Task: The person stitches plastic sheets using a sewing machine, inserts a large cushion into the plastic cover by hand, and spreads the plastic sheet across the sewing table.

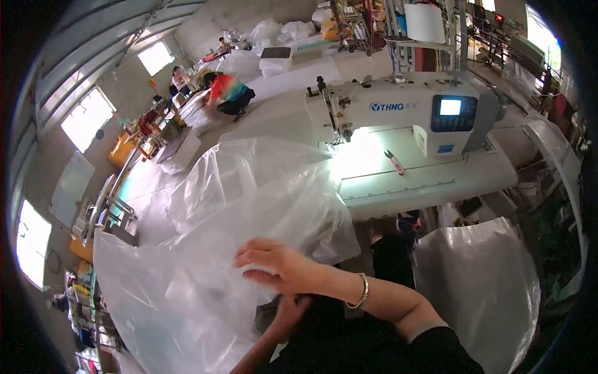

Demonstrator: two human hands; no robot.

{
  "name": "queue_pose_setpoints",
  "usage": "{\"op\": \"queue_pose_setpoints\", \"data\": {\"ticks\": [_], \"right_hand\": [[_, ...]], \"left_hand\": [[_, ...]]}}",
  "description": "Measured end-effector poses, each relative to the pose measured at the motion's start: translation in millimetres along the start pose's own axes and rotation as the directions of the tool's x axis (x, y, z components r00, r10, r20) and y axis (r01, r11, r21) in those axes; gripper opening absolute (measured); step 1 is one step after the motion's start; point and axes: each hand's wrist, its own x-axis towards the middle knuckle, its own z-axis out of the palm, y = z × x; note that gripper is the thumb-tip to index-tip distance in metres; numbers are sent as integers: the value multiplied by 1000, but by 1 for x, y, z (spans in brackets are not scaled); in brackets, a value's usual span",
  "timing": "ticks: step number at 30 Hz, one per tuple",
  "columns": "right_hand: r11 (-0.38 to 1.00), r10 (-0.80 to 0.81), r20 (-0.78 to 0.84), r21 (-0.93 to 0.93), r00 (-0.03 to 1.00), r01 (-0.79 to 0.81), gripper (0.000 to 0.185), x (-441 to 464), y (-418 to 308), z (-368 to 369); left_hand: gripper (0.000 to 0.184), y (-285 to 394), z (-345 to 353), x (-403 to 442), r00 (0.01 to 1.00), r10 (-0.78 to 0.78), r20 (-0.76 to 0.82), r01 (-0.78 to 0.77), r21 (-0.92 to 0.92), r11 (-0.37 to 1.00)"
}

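Note:
A large translucent plastic sheet (205,249) spreads from the sewing machine's needle area down to the lower left. Over its near part is my right hand (274,265), a metal bangle on the wrist, its fingers bent, with a gap between them and the thumb. My left hand (291,311) is just below it at the sheet's near edge, partly hidden, so its grip is unclear. The white sewing machine (398,100) has its lamp and display lit. Small thread snips (394,163) lie on the machine bed, right of the needle.
Another plastic piece (476,280) hangs below the table at the right. A white thread cone (425,23) stands on a rack behind the machine. Farther back, a person in a multicoloured top (228,90) crouches beside stacked sheets (198,112); another person (179,81) is beyond.

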Motion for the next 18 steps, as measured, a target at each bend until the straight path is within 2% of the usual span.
{"op": "queue_pose_setpoints", "data": {"ticks": [1, 2, 4, 5, 7, 8, 9, 11, 13, 14, 15, 16, 17, 18], "right_hand": [[963, 17, -96, -266, 995, -42, 27, -14, 16, -5], [854, 6, -194, -510, 981, -106, 34, -36, 37, -15], [645, 117, -501, -618, 857, -450, 42, -56, 55, -58], [496, 136, -586, -657, 799, -567, 46, -77, 74, -71], [335, 130, -672, -662, 729, -670, 49, -97, 96, -75], [332, 384, -603, -617, 699, -714, 46, -103, 96, -71], [312, 610, -491, -573, 622, -758, 44, -111, 97, -66], [465, 602, -497, -417, 625, -781, 40, -123, 116, -41], [503, 811, -295, -90, 506, -859, 34, -109, 85, -13], [595, 794, -125, -47, 595, -803, 34, -113, 69, 16], [738, 673, 15, 54, 739, -673, 33, -118, 44, 47], [537, 763, -33, 589, 646, -604, 25, -115, 18, 79], [179, 787, 355, 651, 505, -738, 19, -122, 9, 68], [157, 752, 378, 692, 540, -704, 20, -132, 11, 70]], "left_hand": [[41, -52, -9, 10, 903, -391, 179, 220, 591, 777], [41, -71, -23, 11, 863, -467, 191, 233, 671, 704], [41, -57, -57, 6, 934, -352, 55, 266, 549, 792], [41, -39, -78, 3, 954, -298, -22, 269, 498, 824], [41, 3, -121, -4, 960, -214, -184, 274, 440, 855], [41, 21, -142, -4, 946, -192, -260, 293, 441, 848], [41, 35, -161, 1, 932, -165, -323, 306, 456, 835], [41, 51, -198, 19, 900, -112, -422, 334, 500, 799], [41, 49, -238, 47, 887, -53, -458, 341, 573, 745], [41, 46, -258, 61, 881, -21, -472, 342, 606, 718], [42, 42, -275, 76, 870, 36, -492, 350, 667, 657], [43, 38, -288, 88, 857, 92, -507, 363, 722, 589], [43, 33, -297, 96, 858, 92, -505, 363, 723, 587], [44, 30, -304, 103, 902, 11, -432, 324, 693, 644]]}}
